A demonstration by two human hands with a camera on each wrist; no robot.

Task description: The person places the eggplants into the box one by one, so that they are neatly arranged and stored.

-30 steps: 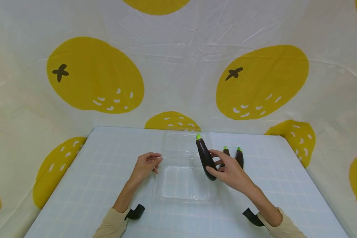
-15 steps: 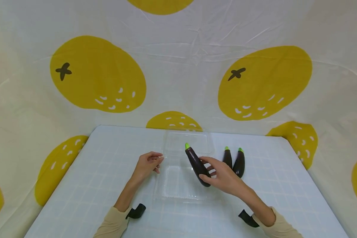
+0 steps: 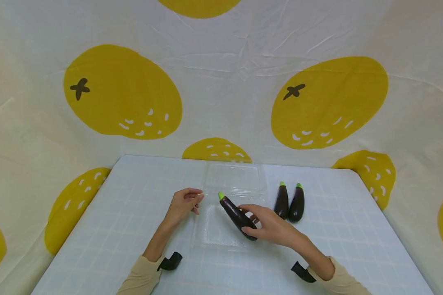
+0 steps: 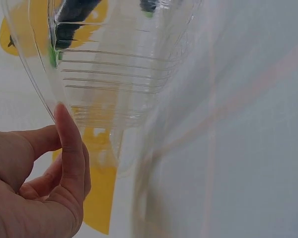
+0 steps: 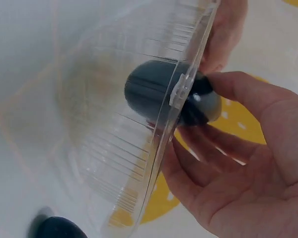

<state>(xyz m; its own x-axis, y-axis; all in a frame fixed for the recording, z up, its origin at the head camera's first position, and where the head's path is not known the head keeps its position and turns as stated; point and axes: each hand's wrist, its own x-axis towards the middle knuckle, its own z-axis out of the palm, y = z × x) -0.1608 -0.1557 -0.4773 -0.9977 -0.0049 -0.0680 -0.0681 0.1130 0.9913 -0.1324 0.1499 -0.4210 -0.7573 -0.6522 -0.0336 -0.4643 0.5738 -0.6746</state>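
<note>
My right hand grips an eggplant near its thick end, thumb on one side and fingers on the other. The eggplant slants over the clear plastic container, green stem pointing away to the left. Through the container's wall in the right wrist view, the dark rounded end appears low inside the rim. At the container's left side, my left hand pinches the rim between thumb and index finger; the left wrist view shows the fingertips right at that edge.
Two more eggplants, one beside the other, lie on the table right of the container. The container's clear lid is folded back toward the far edge. A fruit-printed cloth hangs behind the white table.
My right hand has carried the eggplant left and down, from the container's right side to low over its base. The left hand has stayed at the rim.
</note>
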